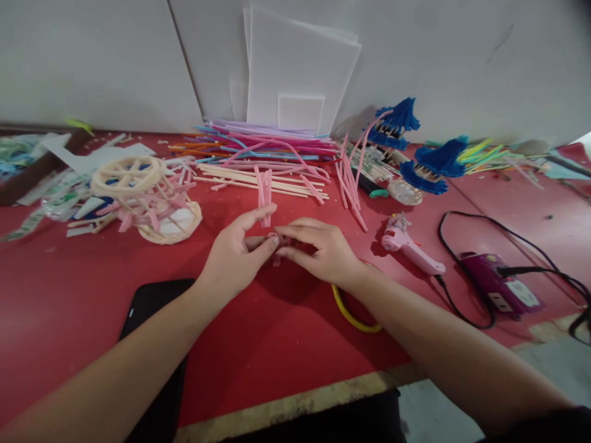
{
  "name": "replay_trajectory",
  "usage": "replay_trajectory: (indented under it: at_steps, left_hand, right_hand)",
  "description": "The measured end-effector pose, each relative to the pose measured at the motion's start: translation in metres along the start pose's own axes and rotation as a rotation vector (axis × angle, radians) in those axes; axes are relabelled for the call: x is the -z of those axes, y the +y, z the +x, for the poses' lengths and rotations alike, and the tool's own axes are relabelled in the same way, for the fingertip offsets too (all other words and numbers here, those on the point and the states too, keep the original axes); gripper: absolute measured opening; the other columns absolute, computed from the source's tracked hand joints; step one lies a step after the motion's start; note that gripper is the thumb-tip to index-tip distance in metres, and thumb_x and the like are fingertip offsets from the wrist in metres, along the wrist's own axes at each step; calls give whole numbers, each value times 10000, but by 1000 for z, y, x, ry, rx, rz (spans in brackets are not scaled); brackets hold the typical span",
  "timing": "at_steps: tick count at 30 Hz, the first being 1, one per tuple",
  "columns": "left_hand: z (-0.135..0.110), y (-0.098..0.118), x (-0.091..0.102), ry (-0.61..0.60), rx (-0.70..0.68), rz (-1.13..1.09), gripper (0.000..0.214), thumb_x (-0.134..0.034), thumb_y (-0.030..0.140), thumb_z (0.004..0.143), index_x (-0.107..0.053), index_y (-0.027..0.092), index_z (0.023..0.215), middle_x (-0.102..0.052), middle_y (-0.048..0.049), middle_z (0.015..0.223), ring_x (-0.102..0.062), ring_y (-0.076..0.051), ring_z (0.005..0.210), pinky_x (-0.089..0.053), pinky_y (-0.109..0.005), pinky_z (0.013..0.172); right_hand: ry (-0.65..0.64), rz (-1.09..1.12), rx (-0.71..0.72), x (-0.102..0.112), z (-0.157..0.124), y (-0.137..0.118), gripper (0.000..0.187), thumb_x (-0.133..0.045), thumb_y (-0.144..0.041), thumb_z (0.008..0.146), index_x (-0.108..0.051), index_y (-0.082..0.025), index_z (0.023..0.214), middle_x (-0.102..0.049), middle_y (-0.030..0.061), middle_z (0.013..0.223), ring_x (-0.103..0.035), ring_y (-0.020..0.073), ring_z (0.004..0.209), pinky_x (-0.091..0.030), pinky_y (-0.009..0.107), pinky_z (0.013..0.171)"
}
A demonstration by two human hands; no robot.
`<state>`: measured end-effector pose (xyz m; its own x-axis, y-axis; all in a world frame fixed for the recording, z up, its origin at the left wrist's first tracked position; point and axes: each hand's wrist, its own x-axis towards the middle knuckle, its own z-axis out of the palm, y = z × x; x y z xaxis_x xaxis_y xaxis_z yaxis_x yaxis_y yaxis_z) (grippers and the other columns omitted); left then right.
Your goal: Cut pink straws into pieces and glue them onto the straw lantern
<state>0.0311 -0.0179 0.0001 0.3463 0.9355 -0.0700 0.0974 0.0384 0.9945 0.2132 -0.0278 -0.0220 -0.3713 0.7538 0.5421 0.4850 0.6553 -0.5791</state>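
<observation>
My left hand (242, 249) is closed, thumb and fingertips pinching a small pink pipe cleaner piece (276, 261) above the red table. Against the same piece, the thumb and fingertips of my right hand (321, 246) are pinched from the other side. Most of the piece is hidden by my fingers. Just beyond my left index finger are several short pink pipe cleaners (264, 184) in a bunch; whether they touch the finger I cannot tell. A yellow ring (351, 314) lies partly under my right forearm.
Pale sticks (258, 179) and coloured pipe cleaners (277, 146) lie at the back. A round stick-built frame (129, 175) stands left, blue-roofed models (438, 163) right. A pink glue gun (410, 249) has its cord near a purple power box (501, 286). A black phone (159, 307) lies under my left forearm.
</observation>
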Motion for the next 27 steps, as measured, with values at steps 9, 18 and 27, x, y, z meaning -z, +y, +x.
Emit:
replay_trajectory:
  at_steps: [9,18,27]
  left_hand:
    - [-1,3,-1,25,2,107,599,-683,247,784,-502,173,1351,-750,-26,738,-721,-196,686,-565,-321,725]
    - [-5,9,-5,73,-6,137,519,-709,212,752,-589,148,1253,-752,-74,942,-723,-177,692,-564,-276,708]
    - [-4,5,-5,75,-26,130,522,-697,259,788,-572,159,1285,-751,-54,848,-712,-170,643,-563,-273,688]
  right_hand:
    - [15,137,-182,3,3,-6,116,-617,-180,843,-704,-160,917,-715,61,857,-664,148,774,-526,280,744]
    - [-26,201,-171,6,3,-10,179,-576,-104,752,-660,-160,900,-686,40,834,-628,129,726,-515,266,705]
    - [122,201,-234,2,2,-8,166,-574,-111,753,-659,-159,887,-672,21,799,-618,117,709,-493,234,655]
